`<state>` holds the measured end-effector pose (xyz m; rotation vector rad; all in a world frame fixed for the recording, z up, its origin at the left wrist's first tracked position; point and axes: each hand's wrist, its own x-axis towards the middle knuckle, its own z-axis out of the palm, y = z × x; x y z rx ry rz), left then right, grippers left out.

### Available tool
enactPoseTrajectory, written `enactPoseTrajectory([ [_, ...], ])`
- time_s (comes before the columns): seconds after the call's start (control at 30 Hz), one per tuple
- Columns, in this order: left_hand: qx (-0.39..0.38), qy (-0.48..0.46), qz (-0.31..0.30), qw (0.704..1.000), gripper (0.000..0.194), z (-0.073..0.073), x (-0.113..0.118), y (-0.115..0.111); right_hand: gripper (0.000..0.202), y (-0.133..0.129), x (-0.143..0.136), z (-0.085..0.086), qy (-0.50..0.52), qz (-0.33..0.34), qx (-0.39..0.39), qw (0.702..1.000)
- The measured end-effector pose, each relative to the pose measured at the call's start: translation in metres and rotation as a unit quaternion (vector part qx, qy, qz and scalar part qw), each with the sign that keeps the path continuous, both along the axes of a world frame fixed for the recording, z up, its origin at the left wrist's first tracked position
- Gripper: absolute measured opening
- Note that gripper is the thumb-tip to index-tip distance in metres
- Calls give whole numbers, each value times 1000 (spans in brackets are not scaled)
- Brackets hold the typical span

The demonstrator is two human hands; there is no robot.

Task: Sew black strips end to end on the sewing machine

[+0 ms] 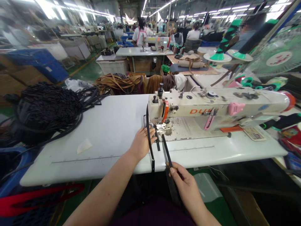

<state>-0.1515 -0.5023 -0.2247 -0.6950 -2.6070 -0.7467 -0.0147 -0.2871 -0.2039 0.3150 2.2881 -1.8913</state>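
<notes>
My left hand (142, 142) lies flat on the white table (105, 125), fingers stretched toward the needle area of a sewing machine (183, 106). A long black strap (150, 138) passes over its fingers and hangs past the table's front edge. Beside the fingertips lies a short black strip (157, 141). My right hand (183, 177), at the front edge, pinches another black strap (166, 149) between thumb and fingers. That strap's far end points at the presser foot, and its other part hangs down toward the lap.
A heap of black straps (47, 110) sits at the left, above a blue basket (23, 163). Brown straps (124, 83) lie behind the table. Thread cones (227, 40) and a fan (277, 58) stand at the right. A person (141, 33) is further back.
</notes>
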Motion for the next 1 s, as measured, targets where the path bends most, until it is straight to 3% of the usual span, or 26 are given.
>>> enactPoseTrajectory([
  [0.27, 2, -22, 4, 1000, 30, 2, 1, 1, 61, -1, 1, 0, -9, 25, 17, 1000],
  [0.57, 7, -43, 9, 999, 30, 5, 2, 1, 62, -5, 0, 3, -23, 13, -23, 999],
  [1.0, -9, -7, -6, 1000, 29, -1, -2, 1, 62, -6, -2, 3, -20, -8, -33, 999],
])
